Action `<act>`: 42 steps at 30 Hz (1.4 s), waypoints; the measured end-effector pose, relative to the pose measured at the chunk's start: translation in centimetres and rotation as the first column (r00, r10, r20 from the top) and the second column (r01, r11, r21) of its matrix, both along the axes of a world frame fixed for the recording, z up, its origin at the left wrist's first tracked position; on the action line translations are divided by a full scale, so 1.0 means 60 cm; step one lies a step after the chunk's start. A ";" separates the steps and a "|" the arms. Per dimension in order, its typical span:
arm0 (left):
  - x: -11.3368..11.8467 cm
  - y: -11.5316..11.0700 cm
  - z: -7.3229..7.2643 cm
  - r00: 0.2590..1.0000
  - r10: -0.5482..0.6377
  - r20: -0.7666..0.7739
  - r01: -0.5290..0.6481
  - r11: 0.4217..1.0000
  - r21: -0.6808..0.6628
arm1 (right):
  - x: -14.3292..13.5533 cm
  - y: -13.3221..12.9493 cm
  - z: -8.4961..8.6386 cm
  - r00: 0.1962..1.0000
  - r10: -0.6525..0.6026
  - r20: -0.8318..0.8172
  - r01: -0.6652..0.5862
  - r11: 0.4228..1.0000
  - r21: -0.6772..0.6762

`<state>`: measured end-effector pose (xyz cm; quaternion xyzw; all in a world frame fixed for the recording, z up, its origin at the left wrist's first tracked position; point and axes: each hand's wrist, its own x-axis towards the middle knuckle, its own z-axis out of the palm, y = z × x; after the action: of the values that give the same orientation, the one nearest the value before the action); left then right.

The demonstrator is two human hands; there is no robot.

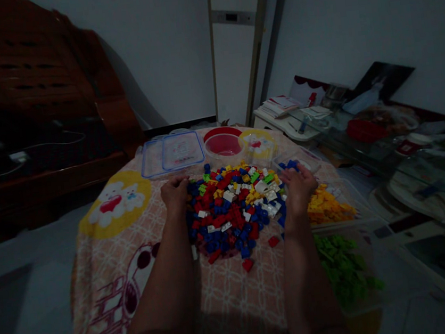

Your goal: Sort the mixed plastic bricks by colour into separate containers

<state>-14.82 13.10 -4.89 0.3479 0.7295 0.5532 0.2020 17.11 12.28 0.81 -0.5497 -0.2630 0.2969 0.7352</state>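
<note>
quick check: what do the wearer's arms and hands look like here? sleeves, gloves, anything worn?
Both forearms are bare up to the frame's bottom edge: no sleeves visible. The left hand and right hand have no gloves. No watch or bracelet shows; rings can't be told in the dim light.

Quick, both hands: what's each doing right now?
Left hand: open, cupped against the left edge of the brick pile, holding nothing.
Right hand: open, cupped against the pile's right edge, holding nothing.

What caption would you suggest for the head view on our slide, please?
Left hand and right hand flank a pile of mixed bricks on a patterned cloth.
</note>
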 end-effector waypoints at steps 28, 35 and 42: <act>-0.001 -0.002 -0.001 0.999 -0.016 -0.043 0.016 1.000 -0.010 | -0.152 -0.069 0.052 -0.196 0.699 0.687 -0.413 0.577 -0.705; 0.002 -0.003 0.002 1.000 -0.013 -0.008 0.013 1.000 -0.001 | -0.129 -0.069 0.062 -0.279 0.731 0.623 -0.296 0.552 -0.780; -0.001 0.000 -0.002 1.000 -0.010 -0.023 0.011 1.000 0.006 | -0.147 -0.070 0.056 -0.298 0.727 0.619 -0.257 0.563 -0.785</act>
<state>-14.87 13.08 -4.99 0.3586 0.7283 0.5502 0.1955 8.32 8.07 4.19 -0.5261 -0.8352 0.1596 0.0139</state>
